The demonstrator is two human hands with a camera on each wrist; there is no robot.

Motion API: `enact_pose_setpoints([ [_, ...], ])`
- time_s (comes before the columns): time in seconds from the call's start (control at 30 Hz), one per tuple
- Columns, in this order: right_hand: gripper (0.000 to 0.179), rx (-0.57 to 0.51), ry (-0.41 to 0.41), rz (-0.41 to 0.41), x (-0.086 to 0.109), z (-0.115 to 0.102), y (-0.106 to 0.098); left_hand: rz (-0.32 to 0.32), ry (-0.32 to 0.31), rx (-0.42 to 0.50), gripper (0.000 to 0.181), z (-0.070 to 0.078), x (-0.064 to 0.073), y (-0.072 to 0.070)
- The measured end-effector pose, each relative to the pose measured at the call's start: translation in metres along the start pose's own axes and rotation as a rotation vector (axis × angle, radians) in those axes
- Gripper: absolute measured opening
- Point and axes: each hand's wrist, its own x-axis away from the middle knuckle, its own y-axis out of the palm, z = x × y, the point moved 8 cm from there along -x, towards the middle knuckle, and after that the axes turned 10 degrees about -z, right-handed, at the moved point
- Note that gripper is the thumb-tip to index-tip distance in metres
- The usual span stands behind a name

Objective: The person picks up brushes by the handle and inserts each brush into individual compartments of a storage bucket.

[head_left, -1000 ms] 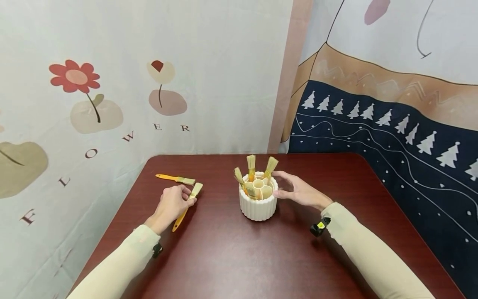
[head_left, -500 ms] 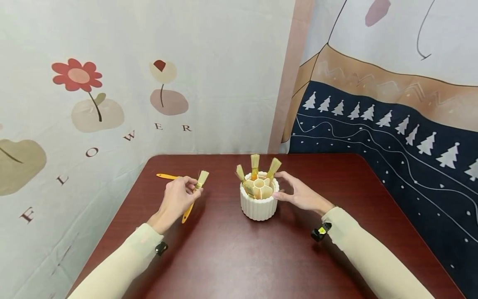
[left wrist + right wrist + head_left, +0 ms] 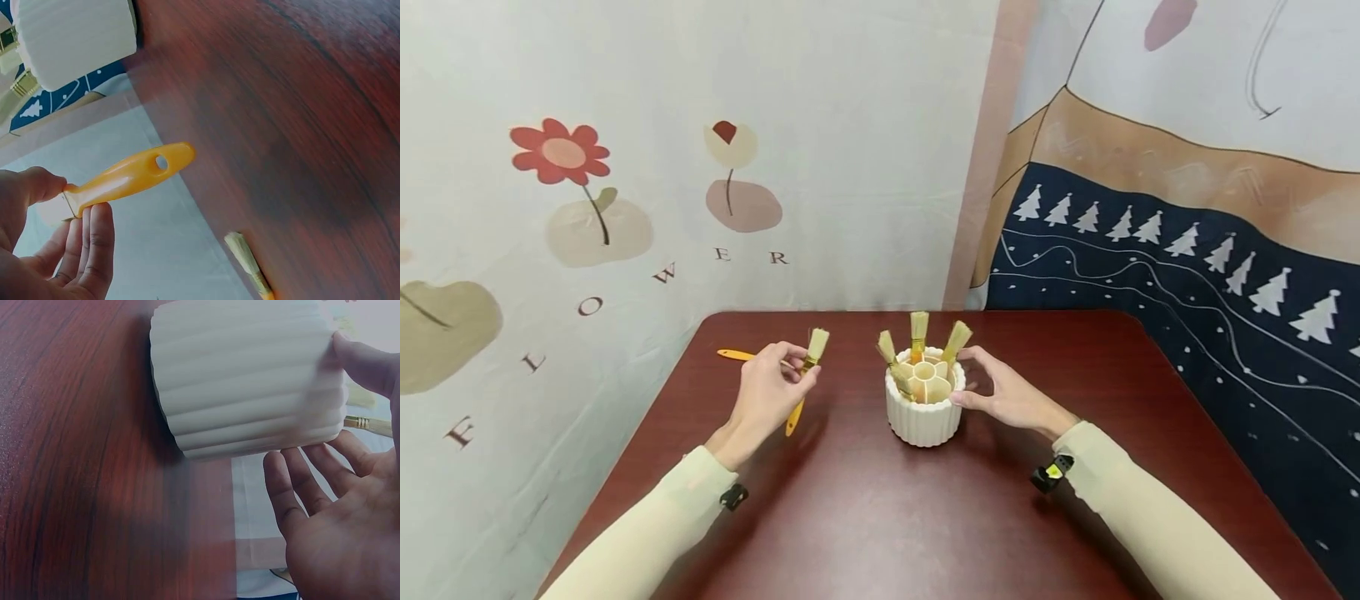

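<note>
My left hand (image 3: pixel 767 396) pinches a paintbrush (image 3: pixel 817 342) between thumb and fingers near its ferrule, bristles up. The orange handle (image 3: pixel 128 178) points down over the table, as the left wrist view shows. Right of it stands a white ribbed pot (image 3: pixel 923 423) with petal-shaped compartments. Several paintbrushes (image 3: pixel 918 329) lean in it, bristles up. My right hand (image 3: pixel 1018 392) holds the pot's right side, thumb at the front of the rim and fingers behind. In the right wrist view the fingertips (image 3: pixel 278 465) lie against the ribbed wall (image 3: pixel 244 381).
Another paintbrush lies on the table behind my left hand; its orange handle (image 3: pixel 734 354) shows, and its bristles (image 3: pixel 237 245) appear in the left wrist view. The dark red table (image 3: pixel 880 525) ends at a printed cloth backdrop (image 3: pixel 865 208).
My left hand has lifted the paintbrush off the table, moved it right towards the pot and tilted it more upright. My right hand stays at the pot.
</note>
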Motion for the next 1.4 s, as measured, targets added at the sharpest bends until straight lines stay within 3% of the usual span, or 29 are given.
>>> enact_pose_setpoints([
  [0.13,0.070,0.034,0.009,0.037,0.006,-0.003,-0.002,0.016,0.052,0.036,0.028,0.011,-0.002,0.002],
  [0.63,0.071,0.047,0.019,0.075,0.002,-0.016,0.005,0.108,0.145,0.144,0.030,0.037,0.007,-0.003],
  [1.17,0.076,0.121,0.066,0.155,0.009,-0.024,0.007,0.138,0.175,0.249,0.033,0.065,0.014,0.001],
  [1.4,0.077,0.165,0.054,0.202,0.013,-0.030,0.010,0.166,0.245,0.303,0.032,0.078,0.017,0.001],
])
